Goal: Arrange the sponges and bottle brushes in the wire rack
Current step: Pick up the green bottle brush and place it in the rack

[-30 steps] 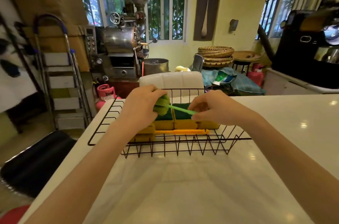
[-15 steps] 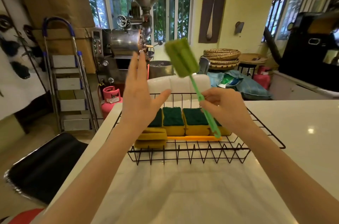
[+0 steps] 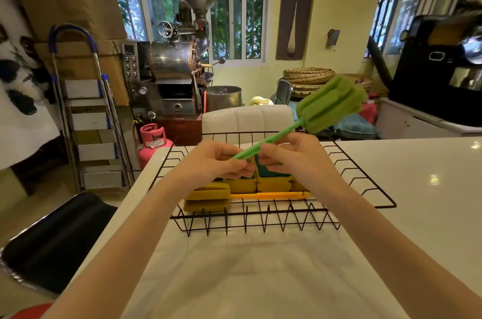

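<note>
A black wire rack [image 3: 365,194] sits on the white counter. Inside it lies a row of yellow sponges with green tops [image 3: 271,180], and a yellow bottle brush [image 3: 268,195] lies along their front, its sponge head at the left. Above the rack I hold a green bottle brush [image 3: 331,104] tilted, foam head up and to the right. My left hand [image 3: 216,162] pinches the lower end of its handle. My right hand [image 3: 294,157] grips the handle just above that. The hands hide part of the sponges.
A white chair back [image 3: 247,120] stands just behind the rack. A black stool [image 3: 52,243] is at the left of the counter [image 3: 260,279]. Beyond are a stepladder [image 3: 88,115], a pink gas cylinder [image 3: 152,141] and a metal roasting machine [image 3: 177,63].
The green brush swung from upright with its head leaning left to tilted with its head at the right. My open left hand came down and closed on the handle's end.
</note>
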`<state>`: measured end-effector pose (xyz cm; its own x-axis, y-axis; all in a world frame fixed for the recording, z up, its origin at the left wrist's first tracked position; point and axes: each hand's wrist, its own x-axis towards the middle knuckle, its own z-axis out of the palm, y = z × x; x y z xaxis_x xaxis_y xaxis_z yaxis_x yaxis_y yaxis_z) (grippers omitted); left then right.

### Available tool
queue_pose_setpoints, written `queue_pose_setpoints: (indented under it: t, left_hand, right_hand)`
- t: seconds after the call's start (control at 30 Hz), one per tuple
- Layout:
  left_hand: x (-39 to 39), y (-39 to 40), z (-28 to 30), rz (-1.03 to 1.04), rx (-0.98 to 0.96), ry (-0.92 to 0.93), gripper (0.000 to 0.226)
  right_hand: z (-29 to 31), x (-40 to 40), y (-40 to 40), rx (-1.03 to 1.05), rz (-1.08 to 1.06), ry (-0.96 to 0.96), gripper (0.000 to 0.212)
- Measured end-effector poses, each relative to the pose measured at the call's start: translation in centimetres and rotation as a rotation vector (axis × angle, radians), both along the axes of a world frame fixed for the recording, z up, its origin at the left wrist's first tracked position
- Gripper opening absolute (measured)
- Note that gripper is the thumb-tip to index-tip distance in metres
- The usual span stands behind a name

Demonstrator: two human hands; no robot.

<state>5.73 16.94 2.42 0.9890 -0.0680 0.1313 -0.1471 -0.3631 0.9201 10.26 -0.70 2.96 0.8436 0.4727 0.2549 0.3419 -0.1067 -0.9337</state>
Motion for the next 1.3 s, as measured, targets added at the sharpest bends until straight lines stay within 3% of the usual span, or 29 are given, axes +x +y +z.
queue_pose_setpoints:
  t: [0.1, 0.23, 0.33, 0.43, 0.53, 0.7, 0.83, 0.97, 1.3]
  left_hand:
    - [-0.1, 0.9, 0.1, 0.0, 0.08, -0.019, 0.018]
    - [-0.2, 1.9, 0.1, -0.071, 0.232, 0.031, 0.02]
    - [-0.3, 2.1, -0.1, -0.098, 0.29, 0.07, 0.019]
    - [-0.1, 2.1, -0.5, -0.11, 0.326, 0.098, 0.019]
    - [0.1, 1.6, -1.0, -0.133, 0.46, 0.124, 0.016]
    - [0.2, 0.9, -1.4, -0.177, 0.671, 0.13, 0.023]
    - [0.1, 0.9, -1.4, -0.255, 0.623, 0.222, 0.038]
    - [0.1, 0.6, -1.8, -0.346, 0.736, 0.342, 0.033]
    - [0.4, 0.5, -2.3, -0.231, 0.636, 0.45, 0.032]
  right_hand:
    - [1.4, -0.1, -1.5, -0.368, 0.087, -0.136, 0.007]
    - [3.9, -0.1, -4.5, -0.415, 0.186, -0.434, 0.031]
    - [4.1, 1.8, -6.2, -0.645, 0.123, -0.557, 0.047]
    - [2.7, 3.9, -6.8, -0.898, 0.106, -0.42, 0.057]
    - [1.2, 5.1, -6.7, -0.956, 0.173, -0.298, 0.048]
    - [-0.3, 5.9, -6.1, -1.026, 0.2, -0.259, 0.039]
    - [-0.9, 6.1, -5.7, -1.071, 0.23, -0.25, 0.035]
    - [-1.5, 6.0, -5.2, -1.09, 0.238, -0.282, 0.028]
    - [-1.8, 6.1, -4.9, -1.12, 0.276, -0.236, 0.037]
